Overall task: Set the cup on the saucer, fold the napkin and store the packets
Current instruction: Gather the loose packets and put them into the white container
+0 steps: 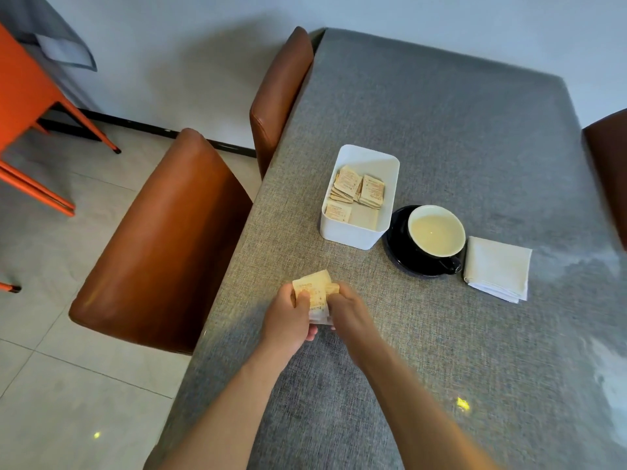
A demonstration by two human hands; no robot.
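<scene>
A black cup (436,236) with a pale inside stands on the black saucer (398,256), its handle toward me. A white napkin (497,268) lies folded to the right of the saucer. The white box (353,232) left of the saucer holds several beige packets (359,189). Near the table's left edge, my left hand (288,317) and my right hand (349,317) together hold a small bunch of beige packets (314,288) just above the cloth; the lower part of the bunch is hidden by my fingers.
A grey cloth covers the table (441,130). Two brown leather chairs (163,242) stand against the left edge, and another brown chair (607,164) at the right. An orange chair (30,106) stands on the tiled floor at far left.
</scene>
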